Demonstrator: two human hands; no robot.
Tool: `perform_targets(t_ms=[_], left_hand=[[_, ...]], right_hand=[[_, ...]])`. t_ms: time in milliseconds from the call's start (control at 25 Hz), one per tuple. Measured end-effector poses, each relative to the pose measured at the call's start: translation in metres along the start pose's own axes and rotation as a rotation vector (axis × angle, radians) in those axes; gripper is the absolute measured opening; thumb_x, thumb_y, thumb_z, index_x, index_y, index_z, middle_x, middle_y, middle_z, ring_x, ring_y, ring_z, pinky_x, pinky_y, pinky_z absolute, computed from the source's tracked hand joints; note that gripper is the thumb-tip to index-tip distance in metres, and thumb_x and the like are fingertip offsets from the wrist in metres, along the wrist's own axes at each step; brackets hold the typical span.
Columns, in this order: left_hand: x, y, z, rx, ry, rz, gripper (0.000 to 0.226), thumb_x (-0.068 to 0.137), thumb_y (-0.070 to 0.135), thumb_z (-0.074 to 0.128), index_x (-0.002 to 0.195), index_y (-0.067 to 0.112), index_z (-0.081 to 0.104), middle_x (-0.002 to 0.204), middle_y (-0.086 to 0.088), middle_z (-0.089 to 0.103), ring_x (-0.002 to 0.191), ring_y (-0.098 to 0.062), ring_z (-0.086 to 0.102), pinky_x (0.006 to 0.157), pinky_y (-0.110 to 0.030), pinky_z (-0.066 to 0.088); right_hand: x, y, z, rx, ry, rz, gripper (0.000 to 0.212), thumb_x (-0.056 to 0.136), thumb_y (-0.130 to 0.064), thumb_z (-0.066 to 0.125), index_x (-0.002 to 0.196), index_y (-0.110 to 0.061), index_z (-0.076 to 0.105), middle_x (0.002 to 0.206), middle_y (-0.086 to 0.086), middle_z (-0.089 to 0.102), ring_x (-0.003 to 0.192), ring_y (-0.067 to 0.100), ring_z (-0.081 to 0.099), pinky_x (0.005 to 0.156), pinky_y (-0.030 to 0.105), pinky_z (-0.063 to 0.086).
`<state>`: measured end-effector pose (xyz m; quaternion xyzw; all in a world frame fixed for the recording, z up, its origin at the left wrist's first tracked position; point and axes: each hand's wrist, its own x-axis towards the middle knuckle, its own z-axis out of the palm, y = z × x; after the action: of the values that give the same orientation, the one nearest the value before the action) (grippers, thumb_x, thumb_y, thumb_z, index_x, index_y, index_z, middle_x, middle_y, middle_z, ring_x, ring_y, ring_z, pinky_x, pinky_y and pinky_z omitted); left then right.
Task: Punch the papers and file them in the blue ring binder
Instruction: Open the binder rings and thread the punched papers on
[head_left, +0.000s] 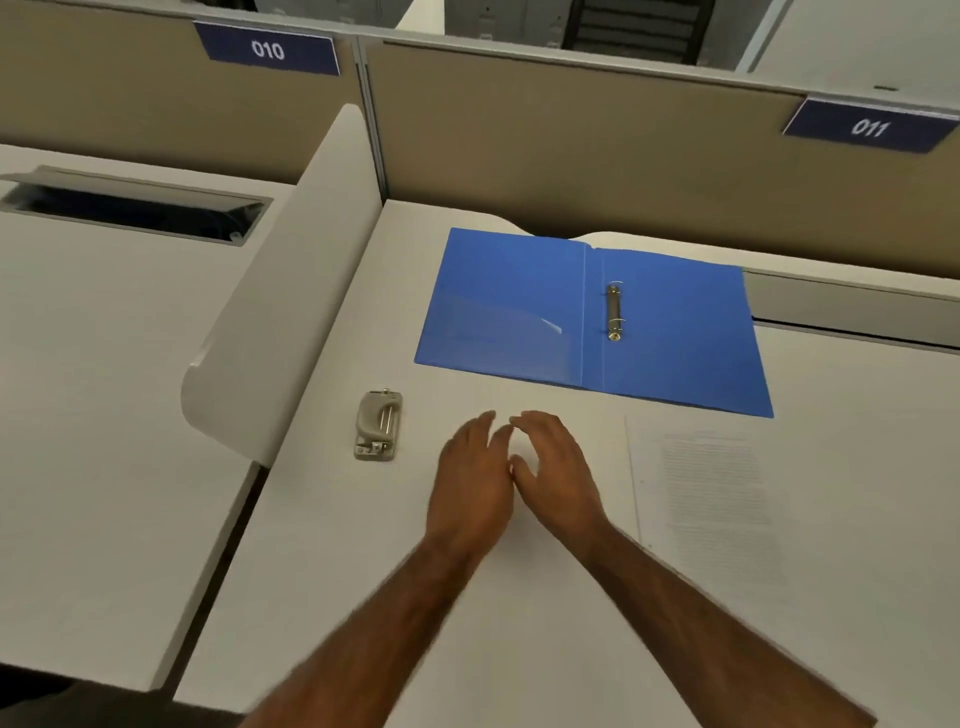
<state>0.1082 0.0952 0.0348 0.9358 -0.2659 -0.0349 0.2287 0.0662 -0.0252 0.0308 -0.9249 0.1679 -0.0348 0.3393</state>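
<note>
The fingers (483, 434) of the left hand (470, 488) are seen stretched out and loosely relaxed, with nothing grasped in them. Those of the right hand (558, 478) are likewise spread and slightly bent, and nothing is held there either. Both hands are held close together over the white desk (363, 571), their inner edges almost touching; whether the surface is touched cannot be told. The blue ring binder (675, 338) is laid open and flat on the desk beyond the hands, its covers spread to left and right. Its metal ring mechanism (614, 312) is fixed just right of the spine, and whether the rings are parted cannot be made out. The papers (717, 499) are laid flat on the desk to the right of the right hand, just in front of the binder's right cover, and are touched by neither hand. The grey hole punch (378, 426) is set on the desk near the left hand, to its left and untouched. A white divider panel (291, 291) is placed along the desk's left side. A beige partition (571, 145) at the back is marked with blue labels reading 010 (267, 49) and 011 (868, 127).
</note>
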Motion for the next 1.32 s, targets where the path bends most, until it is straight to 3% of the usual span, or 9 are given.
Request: perform_targets(t_ms=[160,280,400,640,800,960,1040,1160,1320], left_hand=[[-0.018,0.081,0.045,-0.008,-0.411,0.223,0.056,0.101,0.043,0.041,0.153,0.027,0.028,0.165,0.003,0.010,0.152,-0.021,0.007,0.123,-0.040,0.008],[-0.018,0.108,0.067,0.079,-0.511,0.317,0.071,0.094,0.060,0.043,0.155,0.031,0.019,0.165,0.007,0.002,0.152,-0.022,0.000,0.123,-0.043,0.003],[-0.017,0.121,0.088,0.179,-0.548,0.301,0.080,0.089,0.065,0.046,0.155,0.034,0.015,0.165,0.010,0.001,0.152,-0.021,-0.003,0.123,-0.046,0.002],[-0.016,0.141,0.090,0.251,-0.533,0.217,0.082,0.087,0.063,0.053,0.155,0.035,0.016,0.164,0.012,0.003,0.152,-0.020,0.000,0.123,-0.047,0.001],[-0.019,0.148,0.088,0.255,-0.548,0.198,0.081,0.089,0.061,0.052,0.155,0.035,0.013,0.165,0.012,0.001,0.152,-0.019,-0.002,0.123,-0.048,0.002],[-0.019,0.147,0.086,0.266,-0.552,0.215,0.080,0.089,0.061,0.051,0.155,0.035,0.013,0.165,0.012,0.001,0.152,-0.020,-0.001,0.123,-0.046,0.000],[-0.019,0.148,0.085,0.264,-0.549,0.218,0.080,0.089,0.061,0.051,0.155,0.035,0.013,0.165,0.011,0.001,0.152,-0.020,-0.002,0.123,-0.047,-0.001],[-0.018,0.148,0.083,0.245,-0.542,0.222,0.080,0.090,0.060,0.051,0.155,0.035,0.013,0.165,0.011,0.000,0.152,-0.020,-0.003,0.123,-0.047,0.000],[-0.022,0.146,0.085,0.023,-0.497,0.108,0.090,0.084,0.061,0.061,0.156,0.032,0.015,0.165,0.010,0.004,0.152,-0.018,0.008,0.123,-0.042,0.013]], right_hand=[[-0.077,0.093,-0.075,-0.007,0.229,0.314,0.039,0.094,-0.027,0.063,0.132,-0.023,0.055,0.141,-0.001,0.054,0.129,0.017,0.049,0.106,0.023,0.030],[-0.123,0.152,-0.120,-0.055,0.308,0.553,0.048,0.090,-0.026,0.068,0.134,-0.015,0.053,0.139,0.008,0.053,0.129,0.027,0.049,0.109,0.039,0.039],[-0.148,0.187,-0.141,-0.162,0.201,0.737,0.061,0.090,-0.036,0.063,0.139,-0.007,0.045,0.140,0.015,0.047,0.130,0.033,0.043,0.105,0.046,0.040],[-0.145,0.194,-0.153,-0.313,0.059,0.665,0.072,0.091,-0.053,0.051,0.144,-0.008,0.033,0.130,0.014,0.046,0.120,0.030,0.047,0.092,0.043,0.048],[-0.131,0.212,-0.172,0.260,0.108,0.774,0.060,0.090,-0.047,0.059,0.133,-0.009,0.046,0.127,0.012,0.051,0.112,0.030,0.057,0.093,0.041,0.049],[-0.113,0.202,-0.185,0.581,0.096,0.796,0.043,0.089,-0.053,0.059,0.081,-0.011,0.062,0.087,0.003,0.065,0.077,0.019,0.059,0.071,0.040,0.050],[-0.102,0.201,-0.197,0.663,0.121,0.768,0.042,0.087,-0.053,0.063,0.088,-0.011,0.064,0.089,0.001,0.067,0.081,0.019,0.063,0.072,0.035,0.052],[-0.087,0.207,-0.211,0.783,0.012,0.719,0.029,0.087,-0.026,0.070,0.109,-0.007,0.069,0.101,0.007,0.075,0.092,0.027,0.071,0.087,0.042,0.058],[-0.086,0.198,-0.219,0.556,-0.054,0.581,0.024,0.087,-0.002,0.058,0.099,-0.019,0.069,0.107,0.008,0.073,0.092,0.024,0.070,0.084,0.038,0.057]])
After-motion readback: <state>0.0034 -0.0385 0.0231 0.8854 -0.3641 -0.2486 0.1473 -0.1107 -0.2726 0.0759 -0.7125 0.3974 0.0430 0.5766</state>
